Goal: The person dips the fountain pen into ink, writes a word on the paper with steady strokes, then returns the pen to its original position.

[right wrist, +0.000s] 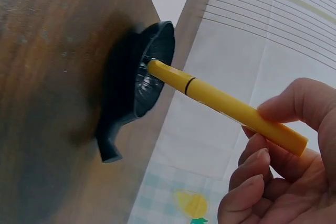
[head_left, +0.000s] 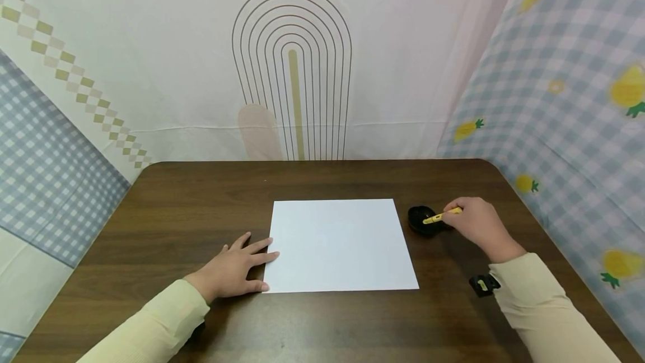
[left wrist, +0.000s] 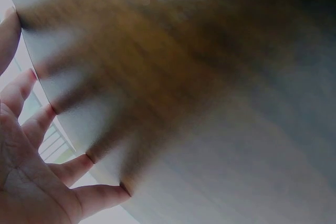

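My right hand (head_left: pixel 476 226) pinches a yellow capped pen (right wrist: pixel 226 103) near one end, between thumb and fingers. The pen's capped end reaches into a small black dish (head_left: pixel 419 220) with a short handle, just right of the paper. In the right wrist view the black dish (right wrist: pixel 137 77) has a fluted, shiny inside, and the cap overlaps its hollow. A blank white sheet of paper (head_left: pixel 337 245) lies flat in the middle of the table. My left hand (head_left: pixel 234 268) rests with fingers spread, fingertips at the paper's left edge; the left wrist view shows its fingers (left wrist: pixel 73 169) against the tabletop.
The dark brown wooden table (head_left: pixel 322 329) has rounded far corners. Behind it hangs a white cloth (head_left: pixel 166 60) printed with arches. A blue checked cloth with pineapples (head_left: pixel 569 128) hangs along the right, and another checked cloth (head_left: pixel 40 161) along the left.
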Demonstrator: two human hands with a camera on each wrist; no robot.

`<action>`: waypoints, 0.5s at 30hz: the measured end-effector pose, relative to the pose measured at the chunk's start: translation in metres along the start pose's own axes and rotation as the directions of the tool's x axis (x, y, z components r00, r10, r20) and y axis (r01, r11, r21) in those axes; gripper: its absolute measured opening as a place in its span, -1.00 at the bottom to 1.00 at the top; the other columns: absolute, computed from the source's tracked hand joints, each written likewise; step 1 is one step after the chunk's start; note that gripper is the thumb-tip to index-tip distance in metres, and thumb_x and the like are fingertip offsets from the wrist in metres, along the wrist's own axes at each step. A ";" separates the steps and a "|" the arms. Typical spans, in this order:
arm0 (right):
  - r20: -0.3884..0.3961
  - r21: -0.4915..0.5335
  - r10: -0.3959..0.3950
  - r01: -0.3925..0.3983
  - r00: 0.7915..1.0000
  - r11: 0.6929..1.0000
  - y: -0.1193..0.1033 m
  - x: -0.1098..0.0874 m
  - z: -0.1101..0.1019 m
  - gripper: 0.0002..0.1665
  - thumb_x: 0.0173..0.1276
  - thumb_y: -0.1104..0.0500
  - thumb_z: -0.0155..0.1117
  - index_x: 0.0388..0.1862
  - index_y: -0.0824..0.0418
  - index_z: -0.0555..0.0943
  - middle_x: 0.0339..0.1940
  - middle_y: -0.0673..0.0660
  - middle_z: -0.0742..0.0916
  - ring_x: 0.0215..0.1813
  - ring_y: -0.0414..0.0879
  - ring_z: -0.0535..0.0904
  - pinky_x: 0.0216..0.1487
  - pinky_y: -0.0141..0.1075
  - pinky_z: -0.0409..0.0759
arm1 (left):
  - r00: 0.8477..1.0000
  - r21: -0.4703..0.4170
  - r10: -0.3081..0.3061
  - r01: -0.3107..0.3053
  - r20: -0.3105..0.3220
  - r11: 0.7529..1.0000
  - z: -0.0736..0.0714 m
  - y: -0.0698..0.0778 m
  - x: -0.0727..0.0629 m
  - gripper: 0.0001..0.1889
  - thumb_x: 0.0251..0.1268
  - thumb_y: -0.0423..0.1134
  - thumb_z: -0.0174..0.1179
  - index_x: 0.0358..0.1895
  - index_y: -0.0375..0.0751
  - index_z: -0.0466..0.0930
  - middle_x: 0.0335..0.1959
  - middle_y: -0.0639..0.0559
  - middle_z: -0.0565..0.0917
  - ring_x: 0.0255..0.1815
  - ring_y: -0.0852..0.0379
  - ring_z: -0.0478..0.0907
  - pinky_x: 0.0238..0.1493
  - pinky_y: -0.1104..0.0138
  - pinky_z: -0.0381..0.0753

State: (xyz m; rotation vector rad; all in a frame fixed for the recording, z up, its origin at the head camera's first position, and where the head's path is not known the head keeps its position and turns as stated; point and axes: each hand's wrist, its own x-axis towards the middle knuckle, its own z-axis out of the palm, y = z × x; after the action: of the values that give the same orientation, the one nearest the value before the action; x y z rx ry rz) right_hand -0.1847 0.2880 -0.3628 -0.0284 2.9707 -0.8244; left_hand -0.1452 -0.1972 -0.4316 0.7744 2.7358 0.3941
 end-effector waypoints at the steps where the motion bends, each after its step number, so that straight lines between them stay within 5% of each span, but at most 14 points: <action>1: 0.008 -0.003 -0.004 0.004 1.000 1.000 -0.001 0.001 -0.001 -0.67 0.26 0.18 0.12 -0.15 0.39 0.66 -0.43 0.12 0.67 -0.51 -0.09 0.38 -0.47 -0.27 0.35 | 1.000 0.001 0.000 0.000 0.000 1.000 0.000 0.000 0.000 -0.30 0.17 0.23 0.25 0.40 0.20 0.37 0.51 0.07 0.19 0.48 -0.40 -0.03 0.14 -0.47 0.11; 15: 0.102 -0.018 -0.022 0.024 0.995 1.000 -0.010 0.012 -0.007 -0.69 0.26 0.20 0.10 -0.18 0.38 0.67 -0.47 0.07 0.65 -0.49 -0.10 0.40 -0.43 -0.27 0.39 | 1.000 -0.001 0.003 -0.003 -0.004 1.000 -0.001 0.001 -0.001 -0.31 0.16 0.20 0.27 0.39 0.18 0.38 0.50 0.05 0.20 0.48 -0.42 -0.03 0.13 -0.48 0.11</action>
State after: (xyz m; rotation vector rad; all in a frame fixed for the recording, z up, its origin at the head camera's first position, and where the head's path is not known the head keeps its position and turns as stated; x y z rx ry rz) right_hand -0.1974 0.2824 -0.3520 -0.1025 2.8882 -0.7726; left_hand -0.1443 -0.1967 -0.4297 0.7789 2.7380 0.3988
